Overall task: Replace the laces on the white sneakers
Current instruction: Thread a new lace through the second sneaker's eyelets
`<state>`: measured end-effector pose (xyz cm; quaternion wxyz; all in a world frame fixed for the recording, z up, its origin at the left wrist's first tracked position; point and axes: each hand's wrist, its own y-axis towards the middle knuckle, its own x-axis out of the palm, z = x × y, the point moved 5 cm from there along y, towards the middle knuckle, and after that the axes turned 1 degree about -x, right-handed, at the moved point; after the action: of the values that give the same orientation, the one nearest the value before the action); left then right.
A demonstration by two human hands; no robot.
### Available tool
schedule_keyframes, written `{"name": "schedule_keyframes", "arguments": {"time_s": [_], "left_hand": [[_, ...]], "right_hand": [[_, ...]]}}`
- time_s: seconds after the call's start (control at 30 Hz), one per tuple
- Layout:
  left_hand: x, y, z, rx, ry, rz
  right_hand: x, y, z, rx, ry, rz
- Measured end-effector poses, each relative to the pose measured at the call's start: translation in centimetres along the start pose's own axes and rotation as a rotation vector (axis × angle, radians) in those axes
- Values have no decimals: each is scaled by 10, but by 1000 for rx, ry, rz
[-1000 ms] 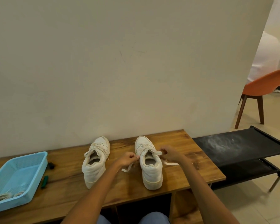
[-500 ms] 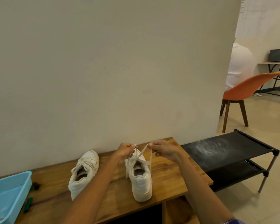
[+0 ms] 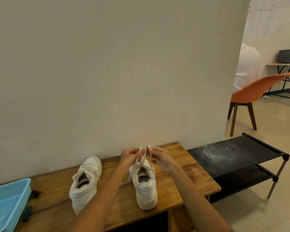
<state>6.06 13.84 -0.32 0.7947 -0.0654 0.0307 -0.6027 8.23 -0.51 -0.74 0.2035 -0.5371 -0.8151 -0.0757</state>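
Two white sneakers stand on the wooden bench (image 3: 187, 174), heels toward me. The left sneaker (image 3: 84, 183) is laced and lies apart from my hands. Over the right sneaker (image 3: 146, 190), its white lace (image 3: 143, 158) is pulled upward in two crossed strands. My left hand (image 3: 130, 156) pinches one lace end above the shoe's tongue. My right hand (image 3: 159, 156) pinches the other end, close beside the left hand.
A light blue plastic basket (image 3: 8, 203) sits at the bench's left end, with a small green and a small black object beside it. A black two-tier shoe rack (image 3: 241, 158) stands to the right. Further right are an orange chair (image 3: 258, 91) and a seated person.
Both hands have lifted the lace ends from beside the right sneaker up above it and drawn them close together, crossing the strands. The camera has swung right.
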Motion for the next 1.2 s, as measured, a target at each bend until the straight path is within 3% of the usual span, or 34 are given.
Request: {"name": "schedule_keyframes", "arguments": {"time_s": [0.2,0.33,0.57,0.73,0.93,1.07,1.13,1.2], "left_hand": [[-3,5,-7,30,46,83],[-3,5,-10,16,-16,58],[-9,8,-6,12,-10,45],[-11,10,-5,-9,45,35],[-20,9,3,-12,256,37],[-30,14,9,-27,344,58],[-27,12,7,-87,403,0],[-24,7,4,-140,429,-63]], "right_hand": [[5,-1,6,-11,43,10],[3,-1,5,-15,40,38],[-23,-4,-29,36,-523,106],[-21,-18,-20,371,-1002,-100],[-12,-17,-21,287,-912,-286],[-10,-13,-21,368,-1306,-213],[-3,-9,-12,388,-1529,-236],[0,-7,-6,409,-1589,-247]]}}
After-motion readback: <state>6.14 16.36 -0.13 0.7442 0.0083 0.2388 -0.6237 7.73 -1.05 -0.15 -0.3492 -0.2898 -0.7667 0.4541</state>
